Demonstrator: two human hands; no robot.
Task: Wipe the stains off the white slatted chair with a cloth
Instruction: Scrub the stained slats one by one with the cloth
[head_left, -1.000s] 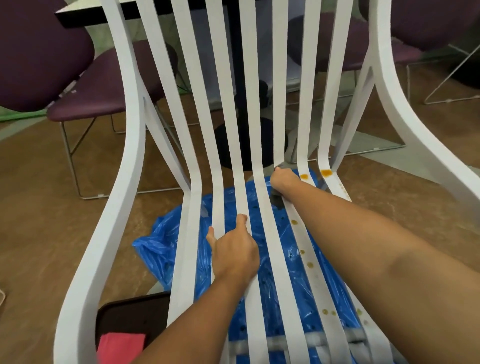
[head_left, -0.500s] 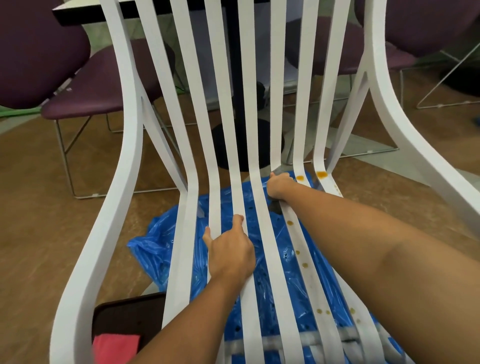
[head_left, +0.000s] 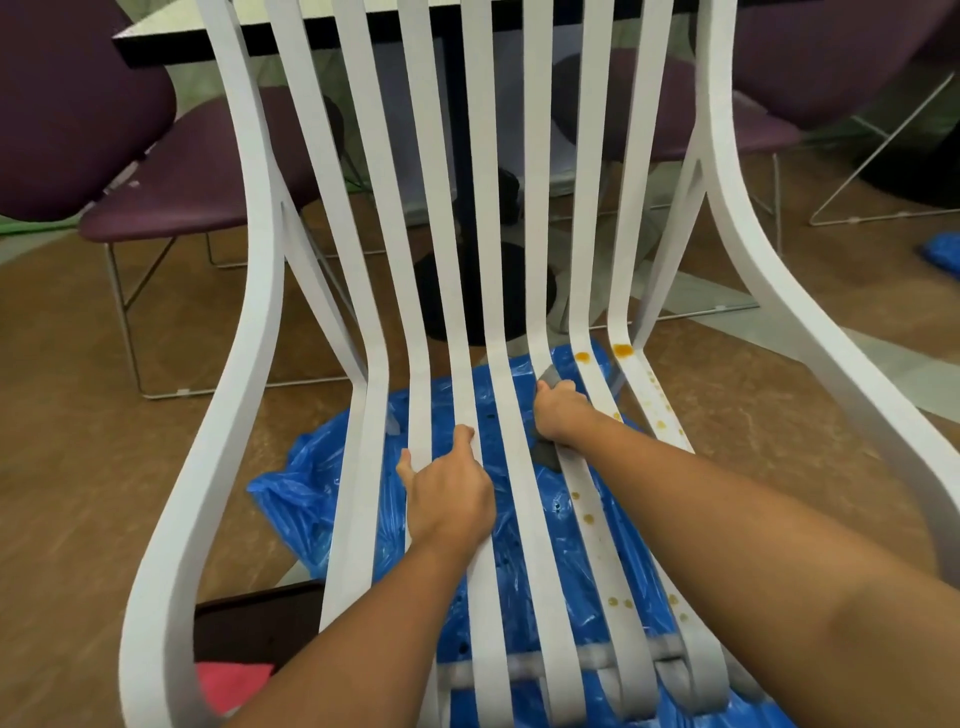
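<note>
The right hand (head_left: 558, 413) covers most of the crumpled dark grey cloth (head_left: 546, 453), and the white slatted chair (head_left: 249, 312) runs off the top edge.

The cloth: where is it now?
Head view, right of centre: the grey cloth is gripped in the right hand against a seat slat, left of the orange stains.

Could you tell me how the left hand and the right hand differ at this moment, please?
The left hand holds a clean slat with no cloth; the right hand grips a grey cloth. The left hand sits nearer the seat's front, the right hand farther back by the orange stains. Both are on the white slatted chair.
</note>
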